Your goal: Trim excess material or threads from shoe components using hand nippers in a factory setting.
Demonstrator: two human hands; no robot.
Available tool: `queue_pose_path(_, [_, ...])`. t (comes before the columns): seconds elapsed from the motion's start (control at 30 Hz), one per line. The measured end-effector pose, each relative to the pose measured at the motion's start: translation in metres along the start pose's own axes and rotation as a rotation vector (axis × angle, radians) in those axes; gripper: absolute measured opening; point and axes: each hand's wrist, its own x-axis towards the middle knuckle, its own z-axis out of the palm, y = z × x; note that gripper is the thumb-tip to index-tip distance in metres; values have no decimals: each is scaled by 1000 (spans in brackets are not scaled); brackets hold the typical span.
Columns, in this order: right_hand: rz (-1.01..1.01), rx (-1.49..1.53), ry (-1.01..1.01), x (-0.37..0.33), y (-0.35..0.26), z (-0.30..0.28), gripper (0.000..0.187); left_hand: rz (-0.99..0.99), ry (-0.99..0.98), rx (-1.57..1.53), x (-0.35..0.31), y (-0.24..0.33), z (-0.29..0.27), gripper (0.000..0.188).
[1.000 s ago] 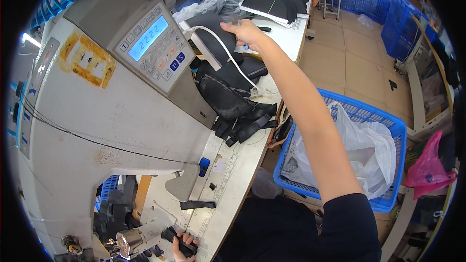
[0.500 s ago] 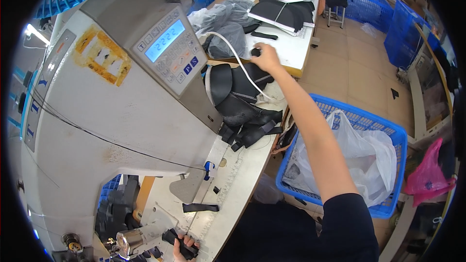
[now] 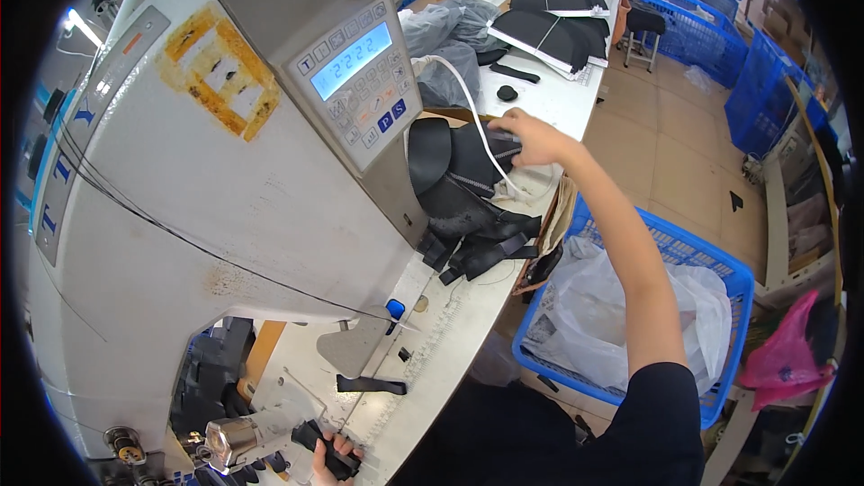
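My right hand [image 3: 543, 140] reaches to the far part of the sewing table, its fingers closed on the edge of a black stitched panel [image 3: 468, 157] in a pile of black pieces. A small round black item [image 3: 507, 93] rests on the white tabletop beyond it. Low in the picture, my left hand [image 3: 331, 463] grips a thick black strap piece [image 3: 315, 436] beside the sewing machine's [image 3: 261, 243] metal end. A short black strip [image 3: 371, 385] lies on the table near that hand. Black straps [image 3: 486, 252] are heaped at the pile's near end.
A blue basket [image 3: 745, 306] lined with a clear plastic bag stands under my right arm. Stacked black curved panels [image 3: 549, 31] and grey plastic bags [image 3: 450, 27] sit on the far table. A white cable [image 3: 470, 94] loops over the pile. A pink bag [image 3: 787, 355] hangs at right.
My right hand has let go of the round black item, leaving it on the table, and has come nearer to the black panel pile. My left hand keeps its hold on the strap piece.
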Motion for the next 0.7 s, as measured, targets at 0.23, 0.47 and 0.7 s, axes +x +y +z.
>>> queue_pose_path(0.23, [91,-234,197,1,-2,1,33,2,-4,10,2,-3,1,19])
queue_pose_path(0.47, [-36,-425,368,19,-28,-27,10,2,-26,-6,0,-2,3,19])
queue_pose_path(0.7, [222,-502,335,28,-23,-10,9,12,13,3,1,-3,2,18])
